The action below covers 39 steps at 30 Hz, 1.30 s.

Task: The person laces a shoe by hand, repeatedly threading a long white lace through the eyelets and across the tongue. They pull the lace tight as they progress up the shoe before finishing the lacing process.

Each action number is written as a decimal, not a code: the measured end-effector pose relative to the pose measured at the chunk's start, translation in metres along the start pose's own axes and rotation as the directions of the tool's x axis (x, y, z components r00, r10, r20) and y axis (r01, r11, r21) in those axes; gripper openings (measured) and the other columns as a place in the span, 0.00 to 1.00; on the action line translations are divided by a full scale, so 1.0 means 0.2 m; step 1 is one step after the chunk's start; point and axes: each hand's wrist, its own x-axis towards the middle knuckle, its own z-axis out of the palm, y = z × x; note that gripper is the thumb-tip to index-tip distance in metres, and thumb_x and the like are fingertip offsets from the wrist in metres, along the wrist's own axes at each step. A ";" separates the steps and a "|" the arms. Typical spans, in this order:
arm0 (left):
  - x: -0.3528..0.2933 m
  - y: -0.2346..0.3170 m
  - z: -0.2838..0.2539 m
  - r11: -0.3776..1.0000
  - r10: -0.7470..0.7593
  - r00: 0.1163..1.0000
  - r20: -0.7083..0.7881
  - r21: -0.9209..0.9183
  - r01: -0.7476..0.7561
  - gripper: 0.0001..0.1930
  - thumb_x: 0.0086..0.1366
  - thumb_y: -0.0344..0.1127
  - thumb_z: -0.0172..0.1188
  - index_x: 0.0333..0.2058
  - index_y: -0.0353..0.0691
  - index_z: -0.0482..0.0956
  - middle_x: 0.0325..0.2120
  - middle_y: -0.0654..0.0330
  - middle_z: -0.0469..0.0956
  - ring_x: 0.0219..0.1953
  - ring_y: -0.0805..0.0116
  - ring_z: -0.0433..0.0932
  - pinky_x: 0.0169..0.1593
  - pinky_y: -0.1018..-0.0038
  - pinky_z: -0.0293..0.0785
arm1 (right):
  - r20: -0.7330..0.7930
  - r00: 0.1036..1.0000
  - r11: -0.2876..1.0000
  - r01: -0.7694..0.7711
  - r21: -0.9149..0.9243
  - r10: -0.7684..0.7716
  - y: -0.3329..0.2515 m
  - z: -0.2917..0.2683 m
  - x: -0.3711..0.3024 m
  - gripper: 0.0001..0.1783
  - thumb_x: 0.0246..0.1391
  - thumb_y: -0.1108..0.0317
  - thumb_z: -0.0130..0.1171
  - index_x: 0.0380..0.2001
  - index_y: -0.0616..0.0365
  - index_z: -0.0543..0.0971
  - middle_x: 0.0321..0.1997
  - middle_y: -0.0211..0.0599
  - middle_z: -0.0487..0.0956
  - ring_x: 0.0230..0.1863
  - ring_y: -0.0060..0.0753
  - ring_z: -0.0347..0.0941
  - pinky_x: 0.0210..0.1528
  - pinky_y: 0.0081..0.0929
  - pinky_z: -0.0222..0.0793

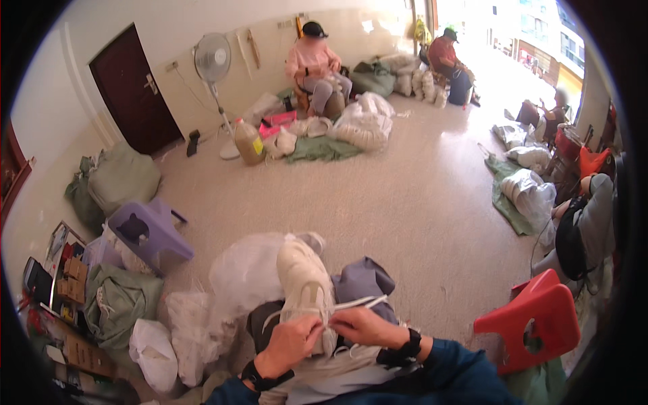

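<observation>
A long, cream-coloured cloth-like bundle (pixel 302 270) lies in front of me, pointing away from my body; I cannot make out its exact kind. Over its near end, my left hand (pixel 291 345) and my right hand (pixel 370 329) are close together, both closed with fingertips pinched. Between them runs a thin white strip (pixel 364 302), with one end sticking out to the right above my right hand. The pinched part is mostly hidden by my fingers. Dark grey cloth (pixel 363 280) bulges out to the right of the bundle, and pale cloth lies below my wrists.
Clear plastic bags (pixel 246 273) and a white sack (pixel 154 354) lie to my left. A purple stool (pixel 152 233) stands behind them; a red stool (pixel 533 324) stands at right. Farther off are a fan (pixel 213 61), a jug of yellowish liquid (pixel 250 143) and several seated people among sacks.
</observation>
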 end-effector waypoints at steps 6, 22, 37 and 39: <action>0.00 0.00 0.03 0.997 0.072 0.995 -0.066 0.030 -0.071 0.05 0.60 0.28 0.64 0.36 0.37 0.81 0.31 0.48 0.79 0.34 0.45 0.80 0.37 0.60 0.76 | -0.079 0.996 0.999 0.026 -0.045 -0.029 0.01 0.03 0.06 0.06 0.58 0.71 0.59 0.34 0.63 0.80 0.30 0.53 0.80 0.33 0.58 0.77 0.34 0.43 0.72; 0.04 -0.20 0.01 0.986 0.014 0.999 -0.035 0.169 -0.008 0.13 0.57 0.30 0.66 0.41 0.38 0.78 0.39 0.53 0.75 0.46 0.50 0.74 0.49 0.61 0.70 | -0.066 0.894 0.812 -0.370 0.451 0.443 0.21 0.13 0.06 0.07 0.67 0.70 0.55 0.39 0.64 0.77 0.24 0.27 0.77 0.24 0.15 0.72 0.27 0.19 0.69; -0.07 -0.17 -0.10 0.996 0.056 0.994 0.094 0.058 -0.062 0.06 0.53 0.31 0.71 0.26 0.41 0.80 0.31 0.60 0.71 0.37 0.58 0.71 0.45 0.65 0.64 | -0.100 0.931 0.893 -0.300 0.336 0.350 0.21 0.12 0.12 0.09 0.65 0.69 0.56 0.34 0.64 0.77 0.23 0.26 0.74 0.25 0.16 0.67 0.27 0.22 0.64; -0.09 -0.17 -0.08 0.996 0.072 0.996 0.061 0.053 -0.075 0.07 0.54 0.32 0.71 0.26 0.41 0.80 0.31 0.60 0.72 0.37 0.58 0.71 0.44 0.64 0.64 | -0.056 0.922 0.868 -0.340 0.361 0.384 0.21 0.11 0.14 0.09 0.64 0.69 0.56 0.33 0.64 0.77 0.23 0.26 0.74 0.25 0.15 0.66 0.26 0.22 0.64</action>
